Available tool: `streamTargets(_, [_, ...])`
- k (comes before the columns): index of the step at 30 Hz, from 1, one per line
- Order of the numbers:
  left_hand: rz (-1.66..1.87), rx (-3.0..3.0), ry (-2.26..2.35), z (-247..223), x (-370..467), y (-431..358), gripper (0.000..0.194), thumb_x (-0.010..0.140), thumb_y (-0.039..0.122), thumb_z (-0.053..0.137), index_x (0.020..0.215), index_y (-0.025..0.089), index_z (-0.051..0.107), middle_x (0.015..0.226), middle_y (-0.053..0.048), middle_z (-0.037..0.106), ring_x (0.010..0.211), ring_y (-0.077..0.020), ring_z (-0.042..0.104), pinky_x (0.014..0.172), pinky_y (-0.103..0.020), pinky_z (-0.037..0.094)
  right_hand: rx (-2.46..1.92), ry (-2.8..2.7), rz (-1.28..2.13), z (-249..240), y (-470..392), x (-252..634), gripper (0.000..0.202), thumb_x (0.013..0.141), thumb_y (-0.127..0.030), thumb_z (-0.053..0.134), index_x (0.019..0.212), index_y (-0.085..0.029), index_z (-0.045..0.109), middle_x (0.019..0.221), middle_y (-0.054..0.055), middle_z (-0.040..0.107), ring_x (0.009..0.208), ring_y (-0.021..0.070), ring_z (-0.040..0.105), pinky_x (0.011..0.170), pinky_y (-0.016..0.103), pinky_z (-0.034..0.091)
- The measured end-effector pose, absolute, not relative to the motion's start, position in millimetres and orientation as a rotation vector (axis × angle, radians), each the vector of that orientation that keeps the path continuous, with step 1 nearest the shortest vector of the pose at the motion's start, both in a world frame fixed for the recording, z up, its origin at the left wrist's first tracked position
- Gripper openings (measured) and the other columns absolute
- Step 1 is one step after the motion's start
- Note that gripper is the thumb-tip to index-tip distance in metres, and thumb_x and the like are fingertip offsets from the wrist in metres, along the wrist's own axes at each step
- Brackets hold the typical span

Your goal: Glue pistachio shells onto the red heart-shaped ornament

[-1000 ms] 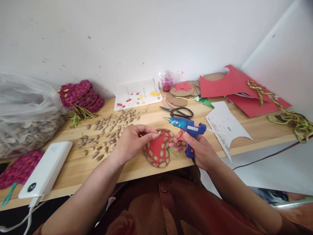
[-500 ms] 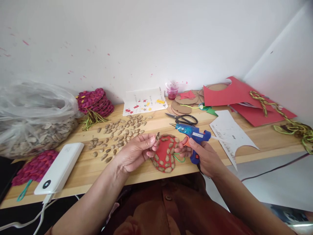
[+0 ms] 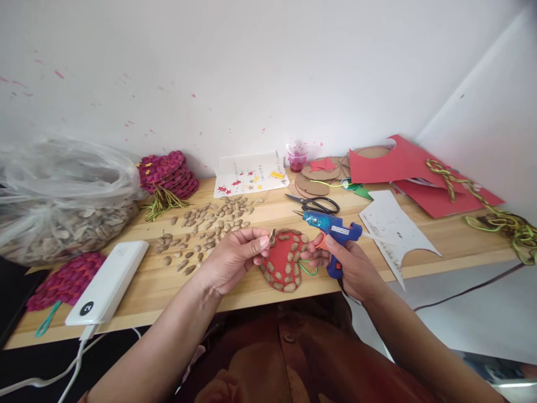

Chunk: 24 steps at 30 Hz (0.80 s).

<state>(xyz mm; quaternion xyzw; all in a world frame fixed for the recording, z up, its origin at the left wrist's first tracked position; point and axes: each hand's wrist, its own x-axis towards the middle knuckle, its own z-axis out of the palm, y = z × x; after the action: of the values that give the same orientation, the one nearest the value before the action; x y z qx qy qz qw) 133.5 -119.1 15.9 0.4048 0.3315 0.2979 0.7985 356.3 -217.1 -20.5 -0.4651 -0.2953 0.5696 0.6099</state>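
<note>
Between the thumb and fingers of my left hand is a peanut shell, held up over the edge of a red piece. Peanut shells sit around the rim of that red piece and in a line across it, and a green string loop sticks out at its right. My right hand is wrapped round a blue glue gun, fingers by its orange trigger, its nozzle pointing left above the table. Loose peanut shells are scattered to the left of the red piece.
Black scissors lie behind the glue gun. At left are a plastic bag of shells, a white power bank and purple pieces. Red card, white card and yarn lie at right, a pink cup behind.
The peanut shell in my left hand is turned slightly and sits a little further right. The view has shifted a little; my right hand keeps hold of the glue gun.
</note>
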Motion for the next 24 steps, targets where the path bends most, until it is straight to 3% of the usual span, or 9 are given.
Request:
streamTargets(15, [0.642,0.829,0.677,14.6,134.2,-122.1,0.025,0.068,0.029,0.091,0.076,0.013,0.075,0.066,-0.002,0.063,0.061,-0.0068,0.053,0.053,-0.016,0.039,-1.058,-0.744,1.306,-20.9,-220.1,354.4,0.028,0.085,-0.048,0.074,0.087,-0.021,0.07,0.085,0.003,0.071,0.081,0.0219,0.074,0.065,0.03,0.057])
streamTargets(24, [0.685,0.98,0.799,14.7,138.0,-122.4,0.032,0.061,0.036,0.094,0.078,0.014,0.078,0.062,-0.001,0.065,0.057,-0.0066,0.052,0.054,-0.017,0.04,-1.051,-0.762,1.321,-23.2,-218.7,355.7,0.026,0.087,-0.047,0.073,0.088,-0.022,0.07,0.084,0.003,0.071,0.081,0.0217,0.074,0.063,0.028,0.057])
